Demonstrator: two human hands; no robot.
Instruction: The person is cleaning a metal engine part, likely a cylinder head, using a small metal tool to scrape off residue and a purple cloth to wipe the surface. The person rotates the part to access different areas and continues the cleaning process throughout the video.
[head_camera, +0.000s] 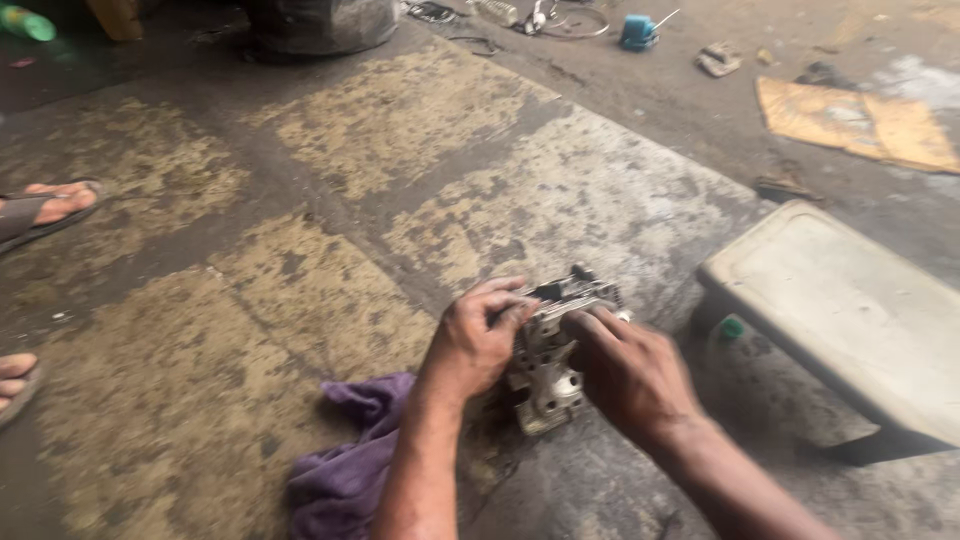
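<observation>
Metal engine part (548, 360), grey and greasy with several ports and lugs, stands on the stained concrete floor (300, 300) between both hands. The left hand (475, 340) curls over its upper left edge, fingers pressed on the top, while the right hand (625, 370) clasps the right side, fingers closed against the casting. A purple rag (345, 470) lies just beside the left forearm, and a pale low stool (850, 310) sits near on the right. Holding it well likely calls for a firm two-sided grip, since oily metal may slip.
</observation>
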